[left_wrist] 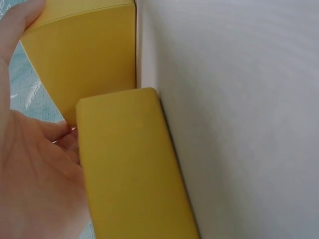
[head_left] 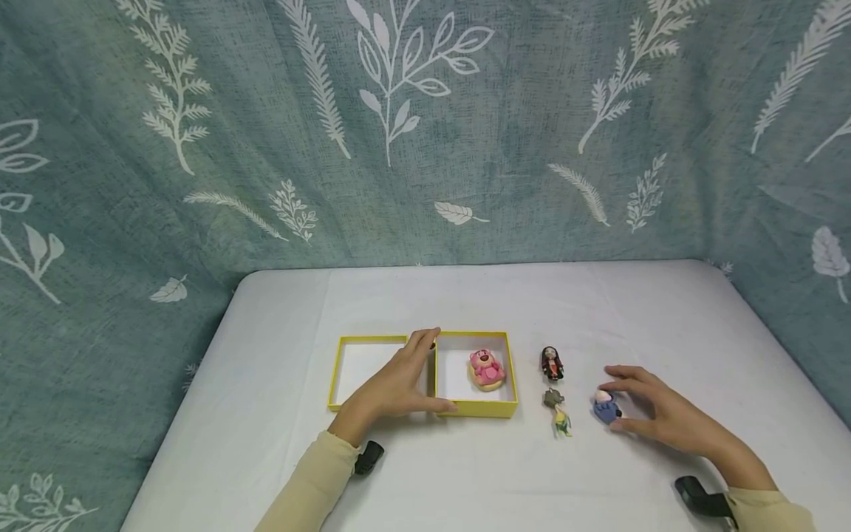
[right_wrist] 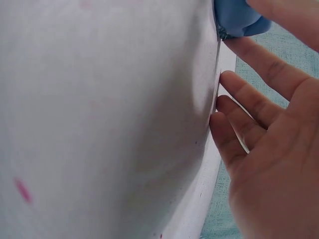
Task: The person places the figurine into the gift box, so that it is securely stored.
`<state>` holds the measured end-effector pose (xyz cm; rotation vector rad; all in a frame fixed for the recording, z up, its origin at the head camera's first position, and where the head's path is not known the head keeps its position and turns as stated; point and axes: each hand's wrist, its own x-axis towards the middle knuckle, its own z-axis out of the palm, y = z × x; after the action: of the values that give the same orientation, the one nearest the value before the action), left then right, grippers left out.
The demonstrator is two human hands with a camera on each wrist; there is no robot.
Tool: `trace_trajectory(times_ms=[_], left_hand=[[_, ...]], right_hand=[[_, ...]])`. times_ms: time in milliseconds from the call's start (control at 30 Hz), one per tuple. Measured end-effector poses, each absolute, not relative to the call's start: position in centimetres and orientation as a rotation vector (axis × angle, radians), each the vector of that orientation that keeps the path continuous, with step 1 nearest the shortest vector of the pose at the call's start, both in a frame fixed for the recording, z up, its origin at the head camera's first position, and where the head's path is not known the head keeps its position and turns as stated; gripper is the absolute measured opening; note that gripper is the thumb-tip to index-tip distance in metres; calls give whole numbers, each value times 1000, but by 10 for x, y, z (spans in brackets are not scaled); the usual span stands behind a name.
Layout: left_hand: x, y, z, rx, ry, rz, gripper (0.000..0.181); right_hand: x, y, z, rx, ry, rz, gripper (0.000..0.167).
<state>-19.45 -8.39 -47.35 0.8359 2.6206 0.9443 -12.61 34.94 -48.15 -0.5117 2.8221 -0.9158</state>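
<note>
My left hand (head_left: 401, 380) spans the left side of a yellow box (head_left: 475, 408) with a white inside, thumb at the front corner and fingers at the back. In the left wrist view the hand touches the yellow box wall (left_wrist: 84, 59). Inside the box sits a pink bear figurine (head_left: 487, 371). On the right, my right hand (head_left: 658, 410) pinches a small blue figurine (head_left: 605, 408) between thumb and forefinger, low at the white tabletop. Only part of the blue figurine (right_wrist: 239, 17) shows in the right wrist view, where the other fingertips touch the cloth.
A second yellow-edged box part (head_left: 366, 340) lies left of the box, partly behind my left hand. Between box and right hand are a dark-haired figurine (head_left: 551, 363) and a yellow-green figurine (head_left: 558, 414). A patterned green curtain (head_left: 399, 199) hangs behind the white table (head_left: 465, 480).
</note>
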Motion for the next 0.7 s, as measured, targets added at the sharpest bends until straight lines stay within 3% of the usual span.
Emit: trace_trajectory(times_ms=[700], left_hand=[[-201,-84,-471,862,2600,920,126]], right_hand=[[-125,348,-481,-539,2854,-917,57]])
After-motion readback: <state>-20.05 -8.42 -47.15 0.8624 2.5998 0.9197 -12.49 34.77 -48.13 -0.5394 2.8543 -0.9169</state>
